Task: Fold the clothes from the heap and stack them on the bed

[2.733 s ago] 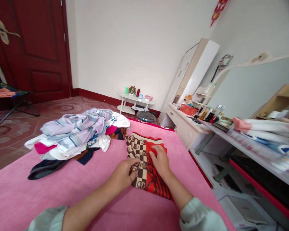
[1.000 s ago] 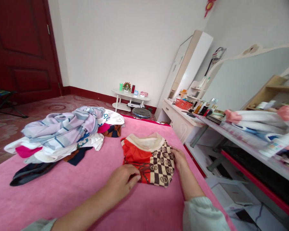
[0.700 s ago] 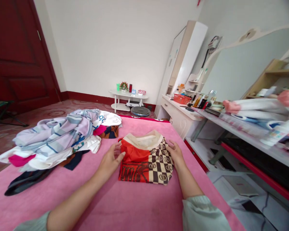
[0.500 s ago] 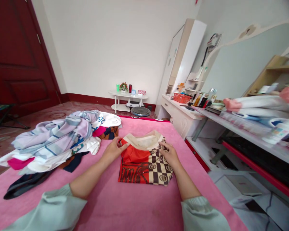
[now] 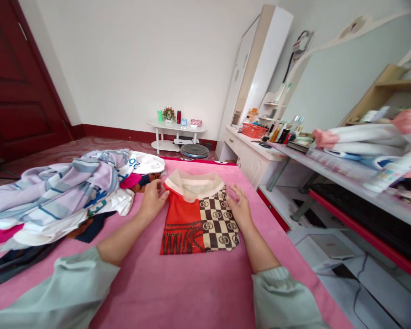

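Observation:
A folded top lies flat on the pink bed cover. Its left part is red with dark studded patterning, its right part a cream and brown check with printed faces. The pale sheer collar points away from me. My left hand is at the top's upper left edge, thumb and fingers apart, the thumb tip close to the red fabric. At the upper right edge, beside the checked part, my right hand has its fingers spread. Neither hand grips the cloth. Whether the fingertips brush it I cannot tell.
A heap of loose clothes covers the left side of the bed. To the right stand a white dressing table and a desk loaded with items. A low white table is by the far wall.
Both hands have let go of the top and moved slightly outward from its collar corners. The top now lies flatter and longer, its collar spread. The view has shifted a little.

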{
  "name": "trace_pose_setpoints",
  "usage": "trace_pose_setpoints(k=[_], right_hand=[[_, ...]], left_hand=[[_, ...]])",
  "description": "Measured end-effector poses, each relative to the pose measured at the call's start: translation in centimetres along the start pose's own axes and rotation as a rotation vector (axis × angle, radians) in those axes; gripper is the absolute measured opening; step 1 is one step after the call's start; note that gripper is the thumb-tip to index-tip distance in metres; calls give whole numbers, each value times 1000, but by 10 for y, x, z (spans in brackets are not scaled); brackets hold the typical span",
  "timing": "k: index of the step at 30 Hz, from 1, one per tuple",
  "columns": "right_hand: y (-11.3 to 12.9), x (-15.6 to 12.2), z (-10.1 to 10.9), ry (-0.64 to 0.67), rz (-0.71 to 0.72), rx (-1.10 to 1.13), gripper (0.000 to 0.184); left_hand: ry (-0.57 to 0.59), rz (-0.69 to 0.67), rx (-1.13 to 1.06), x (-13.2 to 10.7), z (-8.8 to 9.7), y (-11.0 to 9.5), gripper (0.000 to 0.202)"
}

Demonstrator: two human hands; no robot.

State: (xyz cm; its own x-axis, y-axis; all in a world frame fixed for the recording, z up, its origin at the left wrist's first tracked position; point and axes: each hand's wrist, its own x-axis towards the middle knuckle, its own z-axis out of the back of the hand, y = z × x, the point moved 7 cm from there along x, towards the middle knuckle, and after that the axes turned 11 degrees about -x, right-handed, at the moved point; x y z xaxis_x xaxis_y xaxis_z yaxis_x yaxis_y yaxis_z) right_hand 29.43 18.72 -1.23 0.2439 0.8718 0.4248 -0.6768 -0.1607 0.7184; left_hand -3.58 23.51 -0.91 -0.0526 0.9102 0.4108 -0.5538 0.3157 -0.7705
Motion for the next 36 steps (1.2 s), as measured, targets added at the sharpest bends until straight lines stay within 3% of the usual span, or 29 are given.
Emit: trace_pose_setpoints(k=[2, 4, 7, 9, 13, 16, 20, 22, 26, 29, 31, 33, 36], right_hand=[[-15, 4, 8, -21, -110, 28, 44], [-19, 7, 11, 24, -164, 25, 37], [5, -4, 7, 101, -84, -135, 37], [36, -29, -2, 172, 60, -311, 50], [84, -120, -36, 626, 392, -504, 75], [96, -172, -29, 768, 479, -520, 79], [99, -197, -12, 845, 477, -489, 79], [102, -196, -4, 810, 462, -441, 73], [97, -168, 17, 631, 343, -267, 23], [65, -132, 35, 387, 131, -255, 18], [39, -115, 40, 290, 21, -272, 29], [20, -103, 37, 288, -40, -281, 41], [15, -86, 30, 340, -9, -359, 26]], left_hand=[[27, -150, 26, -28, 3, -16, 43], [161, -303, 84, -63, -1, -36, 41], [514, -468, 162, -118, -16, -58, 44], [634, -527, 195, -143, -22, -63, 44], [606, -562, 209, -153, -22, -60, 37], [579, -593, 211, -150, -22, -59, 35], [570, -607, 216, -151, -22, -60, 35], [566, -588, 210, -152, -21, -59, 34], [502, -489, 173, -147, -11, -53, 36], [431, -407, 127, -137, 1, -50, 36], [406, -359, 88, -128, 4, -50, 30], [434, -348, 69, -119, 1, -51, 30], [547, -384, 115, -105, -15, -54, 38]])
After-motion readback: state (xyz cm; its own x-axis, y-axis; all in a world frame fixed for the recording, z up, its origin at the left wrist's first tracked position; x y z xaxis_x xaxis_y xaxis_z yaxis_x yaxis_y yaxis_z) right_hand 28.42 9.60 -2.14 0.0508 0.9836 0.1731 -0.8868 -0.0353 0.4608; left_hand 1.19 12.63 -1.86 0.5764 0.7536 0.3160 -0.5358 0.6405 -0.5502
